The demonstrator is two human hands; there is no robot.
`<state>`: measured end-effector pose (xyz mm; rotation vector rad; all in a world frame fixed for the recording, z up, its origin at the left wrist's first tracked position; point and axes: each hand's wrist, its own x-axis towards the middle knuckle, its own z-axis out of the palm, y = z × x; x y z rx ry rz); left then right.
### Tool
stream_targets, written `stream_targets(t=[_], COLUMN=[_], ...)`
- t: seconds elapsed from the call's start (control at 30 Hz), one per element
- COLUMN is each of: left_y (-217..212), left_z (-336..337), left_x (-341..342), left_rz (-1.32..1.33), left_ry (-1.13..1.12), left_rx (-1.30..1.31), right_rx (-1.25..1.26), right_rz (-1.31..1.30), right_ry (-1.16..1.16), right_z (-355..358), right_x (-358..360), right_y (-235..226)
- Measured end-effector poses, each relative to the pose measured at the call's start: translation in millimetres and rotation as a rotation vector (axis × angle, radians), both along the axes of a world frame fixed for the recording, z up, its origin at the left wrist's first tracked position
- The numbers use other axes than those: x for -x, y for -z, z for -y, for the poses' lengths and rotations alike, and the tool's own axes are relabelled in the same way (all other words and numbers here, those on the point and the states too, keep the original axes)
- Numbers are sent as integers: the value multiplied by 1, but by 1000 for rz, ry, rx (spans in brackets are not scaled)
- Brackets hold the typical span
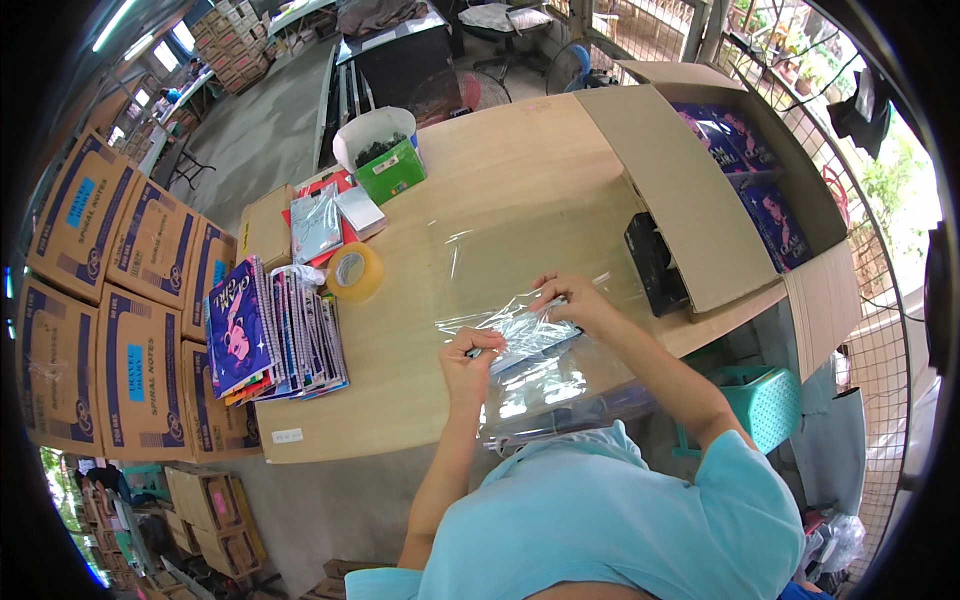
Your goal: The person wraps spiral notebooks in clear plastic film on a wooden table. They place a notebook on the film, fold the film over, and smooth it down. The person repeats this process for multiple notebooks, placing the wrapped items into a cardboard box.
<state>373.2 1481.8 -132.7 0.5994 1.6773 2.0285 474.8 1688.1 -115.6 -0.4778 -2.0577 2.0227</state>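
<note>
1. Head view, only angle here: both hands are on a clear plastic sleeve (525, 335) lying at the near edge of the wooden desk (500, 190), right in front of the person. A dark notebook (545, 352) looks partway inside it.
2. Left hand (470, 358): fingers pinched narrow on the sleeve's left end. Right hand (570, 300): fingers closed on the crinkled top edge, holding film, nothing else.
3. More clear sleeves (555, 395) are stacked underneath, hanging a bit over the desk edge.
4. Off to the left: a stack of spiral notebooks (275, 335), a roll of tape (353, 270) just beside it, and a green box (392, 170) farther back. On the right, an open carton (700, 190) with purple notebooks inside.
5. What could go wrong, my guess: the film is thin and bunched, so a notebook corner could snag and tear it. Also, the slick pile under the hands could slide off the edge if it gets dragged.
</note>
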Motion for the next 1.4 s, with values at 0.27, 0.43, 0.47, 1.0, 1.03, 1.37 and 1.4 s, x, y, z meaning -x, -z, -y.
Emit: stream_targets(t=[0.27, 0.43, 0.47, 1.0, 1.03, 1.37, 1.4], left_y=[0, 0, 2, -63, -73, -76, -75], left_z=[-6, -9, -8, -27, -23, -22, -22], left_x=[0, -9, -9, 33, 29, 14, 14], left_rz=[-84, -194, -205, -861, -860, -951, -959], left_ry=[-49, -129, -125, 750, 723, 531, 529], left_rx=[-40, -63, -65, 627, 676, 745, 735], right_rx=[-1088, -860, -840, -1515, -1360, -1091, -1058], right_rz=[-322, -298, -288, -299, -307, 458, 432], right_ry=[199, 350, 373, -90, 12, 848, 858], right_z=[72, 96, 98, 62, 56, -174, -181], right_x=[-35, -44, -46, -80, -88, -198, -192], right_y=[-32, -16, -13, 34, 27, 124, 129])
